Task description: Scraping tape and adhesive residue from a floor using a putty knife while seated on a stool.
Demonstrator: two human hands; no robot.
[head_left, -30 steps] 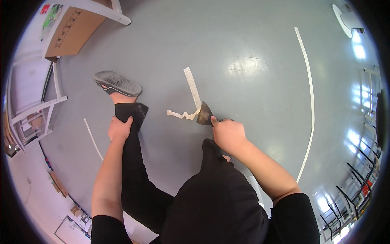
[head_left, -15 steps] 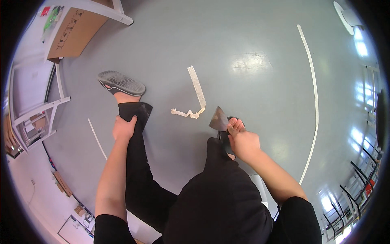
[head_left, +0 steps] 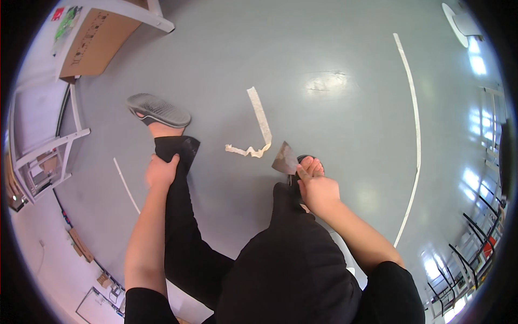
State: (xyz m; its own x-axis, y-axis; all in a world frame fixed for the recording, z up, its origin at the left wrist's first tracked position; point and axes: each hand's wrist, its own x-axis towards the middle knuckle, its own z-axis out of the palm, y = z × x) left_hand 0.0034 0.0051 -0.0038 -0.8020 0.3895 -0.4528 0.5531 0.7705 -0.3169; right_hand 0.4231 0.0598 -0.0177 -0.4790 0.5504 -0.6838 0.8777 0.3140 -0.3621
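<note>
My right hand (head_left: 319, 188) is closed around the handle of a scraper (head_left: 285, 159). Its wide metal blade points up and left, above the grey floor and just right of a strip of pale tape (head_left: 260, 114), not touching it. The tape's near end is crumpled and bent to the left. Fingers of my left hand (head_left: 162, 170) wrap round the black trouser leg (head_left: 182, 178) low on my outstretched left leg. A grey sandal (head_left: 159, 110) is on that foot. My right foot (head_left: 311, 164) shows partly behind the right hand.
A long tape line (head_left: 414, 124) runs along the floor at the right, and a shorter one (head_left: 126, 185) lies at the left. A cardboard box (head_left: 97, 46) and white table frames (head_left: 54, 146) stand at the left. Several dark-legged chairs (head_left: 464, 259) are at the far right.
My right hand and the scraper have shifted slightly left, bringing the blade nearer the tape. My left hand keeps its hold on the trouser leg. The whole view has shifted a little.
</note>
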